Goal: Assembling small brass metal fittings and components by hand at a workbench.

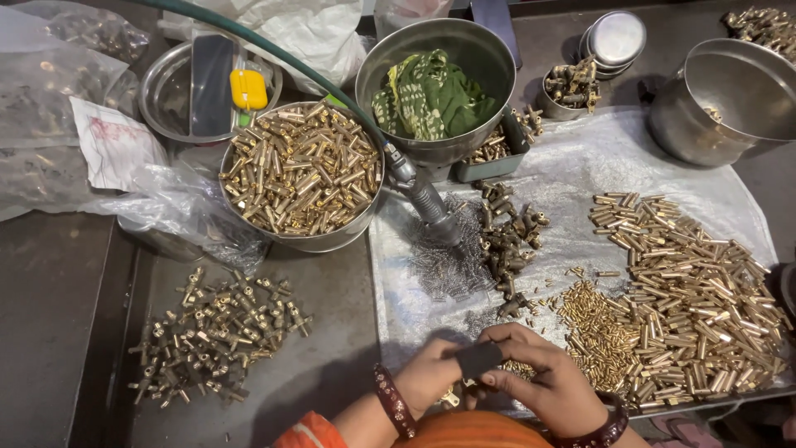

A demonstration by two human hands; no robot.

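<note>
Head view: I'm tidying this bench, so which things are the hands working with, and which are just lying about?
In use:
left hand
right hand
small dark block held between them
small brass pins
brass tubes

Lying about:
bowl of brass tubes
green cloth in steel bowl
assembled fittings
yellow-handled tool

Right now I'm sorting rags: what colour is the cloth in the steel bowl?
Green with a pale pattern, head view.

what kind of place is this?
Likely a small metal-parts assembly or sorting bench: loose brass tubes heaped on a plastic sheet, a steel bowl full of them, and piled brass fittings on the metal table.
</note>
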